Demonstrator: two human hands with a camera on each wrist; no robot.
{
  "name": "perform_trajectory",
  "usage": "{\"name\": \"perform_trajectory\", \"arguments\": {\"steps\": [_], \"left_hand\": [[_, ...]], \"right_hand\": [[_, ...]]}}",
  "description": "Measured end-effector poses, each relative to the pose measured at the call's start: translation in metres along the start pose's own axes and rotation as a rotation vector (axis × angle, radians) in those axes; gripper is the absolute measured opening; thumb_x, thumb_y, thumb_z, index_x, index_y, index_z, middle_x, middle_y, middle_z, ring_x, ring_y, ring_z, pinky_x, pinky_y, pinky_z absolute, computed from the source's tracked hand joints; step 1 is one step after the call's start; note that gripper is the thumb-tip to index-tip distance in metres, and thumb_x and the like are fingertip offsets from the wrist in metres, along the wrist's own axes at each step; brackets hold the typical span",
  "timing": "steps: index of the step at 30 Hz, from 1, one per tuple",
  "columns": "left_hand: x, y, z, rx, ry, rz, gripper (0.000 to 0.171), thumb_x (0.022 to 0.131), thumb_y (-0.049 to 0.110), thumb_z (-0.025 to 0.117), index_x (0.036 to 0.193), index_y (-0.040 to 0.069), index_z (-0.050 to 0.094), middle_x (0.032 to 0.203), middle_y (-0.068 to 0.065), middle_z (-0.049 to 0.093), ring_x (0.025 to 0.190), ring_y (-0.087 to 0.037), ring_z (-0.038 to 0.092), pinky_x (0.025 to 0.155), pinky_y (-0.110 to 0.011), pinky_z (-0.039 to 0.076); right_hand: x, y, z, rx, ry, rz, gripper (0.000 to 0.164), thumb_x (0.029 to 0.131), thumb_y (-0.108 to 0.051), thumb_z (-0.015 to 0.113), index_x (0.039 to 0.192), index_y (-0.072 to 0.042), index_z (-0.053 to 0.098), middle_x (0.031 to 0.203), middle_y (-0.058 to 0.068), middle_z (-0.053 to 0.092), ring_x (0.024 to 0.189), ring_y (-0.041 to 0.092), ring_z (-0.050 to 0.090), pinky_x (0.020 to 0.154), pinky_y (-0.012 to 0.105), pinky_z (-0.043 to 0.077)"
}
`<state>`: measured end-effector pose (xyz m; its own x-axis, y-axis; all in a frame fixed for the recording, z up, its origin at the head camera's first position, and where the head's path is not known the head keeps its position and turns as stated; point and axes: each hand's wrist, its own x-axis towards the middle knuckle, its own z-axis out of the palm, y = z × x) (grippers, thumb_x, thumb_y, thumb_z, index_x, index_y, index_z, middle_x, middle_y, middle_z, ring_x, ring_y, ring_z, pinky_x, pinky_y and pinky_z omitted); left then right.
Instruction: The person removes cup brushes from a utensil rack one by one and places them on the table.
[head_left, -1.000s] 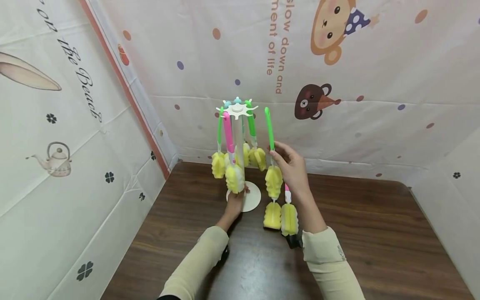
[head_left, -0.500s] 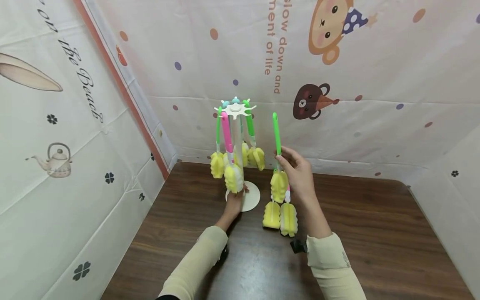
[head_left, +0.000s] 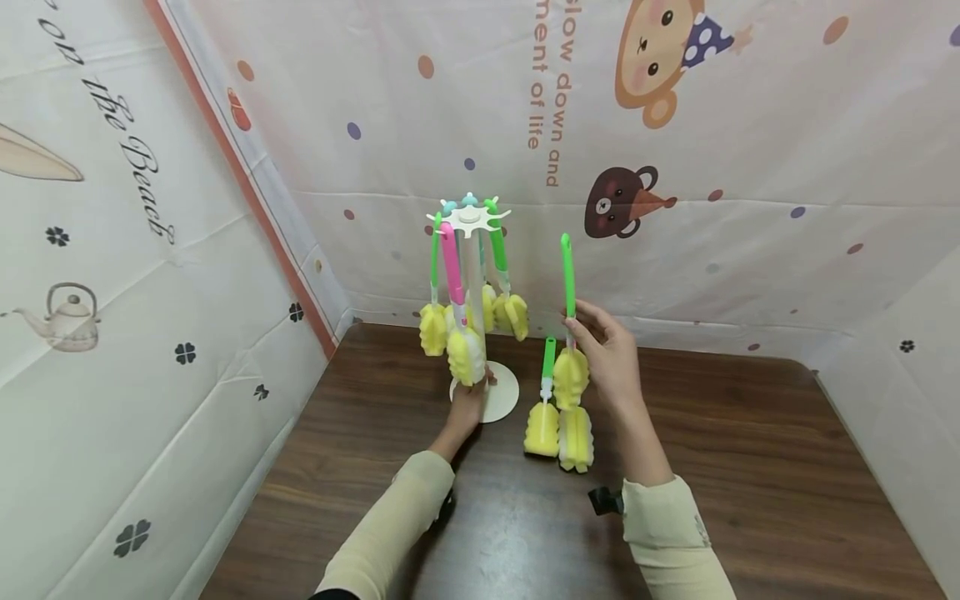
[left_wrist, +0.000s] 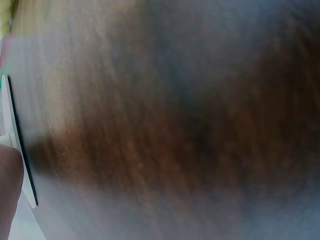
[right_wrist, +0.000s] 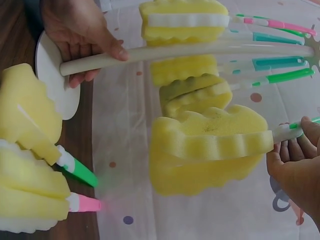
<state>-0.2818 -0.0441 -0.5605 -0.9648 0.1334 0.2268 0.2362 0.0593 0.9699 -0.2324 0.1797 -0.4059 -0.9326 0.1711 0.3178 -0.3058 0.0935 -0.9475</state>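
Observation:
A white stand [head_left: 504,396] with a round base and hooked top holds several hanging sponge bottle brushes. My left hand [head_left: 468,407] grips its pole low down, just above the base; the right wrist view shows fingers on both sides of the pole. To the right of the stand, my right hand [head_left: 613,367] pinches a green-handled bottle brush [head_left: 571,379] near the joint of handle and stem, the handle upright and the yellow sponge [right_wrist: 215,162] hanging below. This brush is in the air, apart from the stand. In the left wrist view the base [left_wrist: 17,135] shows at the edge.
On the brown table [head_left: 750,467] lie two more bottle brushes side by side, one green-handled [head_left: 542,429] and one pink-handled [head_left: 576,440]. A pink-handled brush [head_left: 453,262] hangs at the stand's front. Printed cloth [head_left: 750,275] rises behind the table.
My right hand has moved right and slightly down with the green-handled bottle brush, farther from the stand. The left hand has kept its grip on the pole.

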Motion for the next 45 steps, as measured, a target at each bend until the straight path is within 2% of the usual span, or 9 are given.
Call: {"name": "perform_trajectory", "arguments": {"steps": [4,8,11,17,21,25,39,45], "left_hand": [[-0.001,-0.001,0.000,0.006,-0.001,-0.001,0.030,0.110,0.008,0.044,0.115,-0.020,0.054,0.111,-0.041,0.057,0.108,-0.055,0.057,0.098,-0.038,0.044],[-0.002,-0.001,0.001,0.013,0.008,0.006,0.029,0.109,0.007,0.044,0.114,-0.019,0.055,0.111,-0.041,0.058,0.107,-0.056,0.058,0.100,-0.041,0.043],[-0.002,0.000,0.001,-0.003,0.007,0.004,0.028,0.109,0.007,0.044,0.113,-0.019,0.055,0.111,-0.042,0.057,0.108,-0.056,0.057,0.101,-0.044,0.044],[0.001,0.001,-0.001,-0.008,0.003,0.016,0.026,0.109,0.007,0.044,0.111,-0.017,0.056,0.112,-0.041,0.056,0.106,-0.057,0.057,0.101,-0.051,0.045],[0.001,0.000,-0.003,0.005,0.002,0.021,0.027,0.109,0.006,0.044,0.113,-0.019,0.055,0.112,-0.040,0.057,0.106,-0.055,0.057,0.100,-0.043,0.046],[0.001,0.000,-0.004,0.004,-0.011,0.022,0.028,0.109,0.006,0.044,0.114,-0.019,0.055,0.112,-0.040,0.057,0.107,-0.055,0.057,0.101,-0.040,0.045],[0.001,0.002,-0.002,0.011,-0.002,0.001,0.029,0.109,0.007,0.044,0.115,-0.019,0.055,0.111,-0.041,0.058,0.109,-0.055,0.057,0.102,-0.042,0.042],[0.001,0.001,-0.002,0.012,0.000,-0.026,0.030,0.109,0.009,0.045,0.114,-0.018,0.057,0.110,-0.041,0.059,0.110,-0.054,0.057,0.104,-0.043,0.040]], "right_hand": [[-0.005,0.005,-0.003,-0.008,0.001,0.012,0.038,0.099,-0.019,0.068,0.135,-0.005,0.065,0.122,0.016,0.070,0.102,0.016,0.067,0.085,0.024,0.057],[-0.011,0.012,-0.008,-0.041,0.014,0.041,0.038,0.099,-0.023,0.070,0.133,-0.008,0.066,0.121,0.014,0.070,0.106,0.015,0.066,0.088,0.028,0.057],[-0.013,0.016,-0.012,-0.057,0.029,0.056,0.038,0.098,-0.026,0.070,0.133,-0.010,0.067,0.120,0.013,0.070,0.107,0.015,0.066,0.088,0.027,0.057],[-0.016,0.024,-0.017,-0.024,0.068,0.070,0.039,0.098,-0.021,0.070,0.133,-0.004,0.066,0.117,0.012,0.071,0.104,0.015,0.067,0.085,0.021,0.056],[-0.019,0.028,-0.021,-0.026,0.084,0.089,0.039,0.098,-0.021,0.070,0.134,-0.004,0.066,0.113,0.004,0.072,0.106,0.019,0.068,0.084,0.019,0.056],[-0.022,0.031,-0.028,-0.030,0.113,0.105,0.039,0.098,-0.020,0.070,0.134,-0.005,0.066,0.114,0.004,0.072,0.107,0.019,0.068,0.083,0.019,0.056],[-0.029,0.041,-0.048,0.001,0.176,0.173,0.042,0.095,-0.017,0.073,0.134,-0.002,0.064,0.110,0.000,0.072,0.101,0.012,0.069,0.084,0.020,0.057],[-0.029,0.048,-0.054,0.004,0.234,0.220,0.041,0.095,-0.014,0.073,0.133,-0.001,0.065,0.113,0.007,0.072,0.098,0.010,0.070,0.083,0.019,0.057]]}}
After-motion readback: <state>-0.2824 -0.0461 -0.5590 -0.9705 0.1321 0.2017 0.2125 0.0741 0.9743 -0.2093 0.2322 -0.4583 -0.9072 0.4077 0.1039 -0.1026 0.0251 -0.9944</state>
